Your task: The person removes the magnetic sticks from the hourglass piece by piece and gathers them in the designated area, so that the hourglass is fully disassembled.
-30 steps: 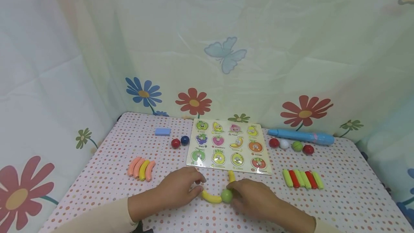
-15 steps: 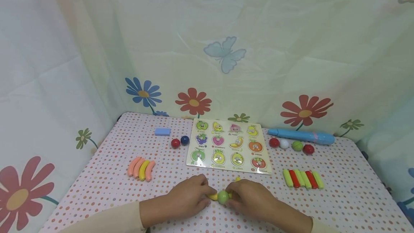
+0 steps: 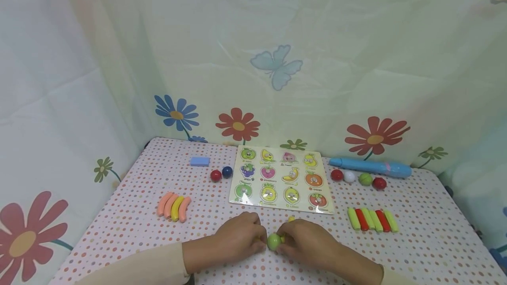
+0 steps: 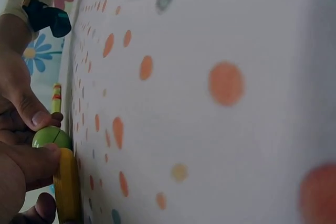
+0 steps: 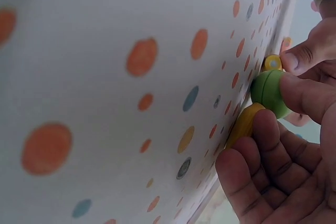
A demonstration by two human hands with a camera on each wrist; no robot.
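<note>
My left hand [image 3: 241, 239] grips a yellow curved rod [image 4: 67, 187], which it hides in the head view. The rod's round end, with a pale disc in its middle, shows under the left thumb in the right wrist view. Right beside that end is a green ball [image 3: 274, 242], pinched by my right hand [image 3: 310, 243] with the thumb on it. A second yellow curved rod [image 5: 244, 124] runs from the ball beneath the right fingers; only its tip shows past that hand from above. Both hands are low over the dotted tabletop [image 3: 253, 272].
A fruit picture board [image 3: 281, 179] lies ahead of the hands. To the left are pink and yellow curved rods [image 3: 174, 207], a blue block [image 3: 200, 162] and two balls [image 3: 222, 173]. Lime and red sticks [image 3: 372, 220], several balls [image 3: 358, 178] and a blue wand-like object [image 3: 370, 167] lie right.
My left hand has moved right and taken hold of the left yellow rod, closing in on the green ball. The ball has shifted slightly left, and the right fingers now pinch it.
</note>
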